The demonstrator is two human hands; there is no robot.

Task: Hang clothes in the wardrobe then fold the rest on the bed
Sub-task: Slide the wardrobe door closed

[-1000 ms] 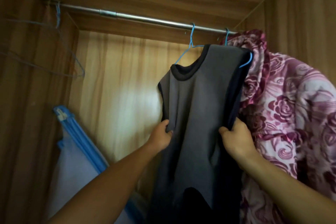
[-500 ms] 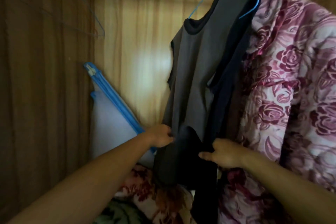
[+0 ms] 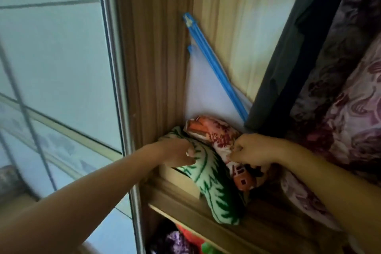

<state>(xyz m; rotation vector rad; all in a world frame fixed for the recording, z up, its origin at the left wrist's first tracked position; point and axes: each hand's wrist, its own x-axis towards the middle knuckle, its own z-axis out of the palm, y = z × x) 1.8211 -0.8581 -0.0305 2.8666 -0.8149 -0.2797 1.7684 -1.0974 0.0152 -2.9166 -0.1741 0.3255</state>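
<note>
Left of frame: frosted sliding door [image 3: 61, 68], pushed aside, wardrobe interior open.

Lower centre: left hand [image 3: 177, 153] has its fingers curled round a bunched green leaf-print cloth [image 3: 214, 189]. The cloth lies on the wardrobe shelf [image 3: 185, 208] and droops over its front edge. Behind it, centre frame, a blue-edged white bag [image 3: 208, 97] leans in the back corner.

Just right of the left hand: red-and-white printed cloth [image 3: 214, 134], crumpled, touching the green one and partly on top of it. Right hand [image 3: 255, 151] is a tight fist pinching this cloth's near edge.

Upper right: grey garment [image 3: 288, 47] hangs down, its hem just above the right hand. Far right: purple floral garment [image 3: 340, 109] hangs beside it.

Bottom centre: more coloured clothes [image 3: 181, 241] in the compartment below, blurred.

Step, likely: pulling the loose pieces off the shelf to hang or fold.

To do it well:
- Lift both cloths up and out together, since they overlap; dragging one alone may tip the other off the shelf.
- Take a fuller grip with the right hand; an edge pinch may slip.
- Keep the wrist low so the grey hem isn't tugged off its hanger.
- Clear the shelf lip before turning away.
</note>
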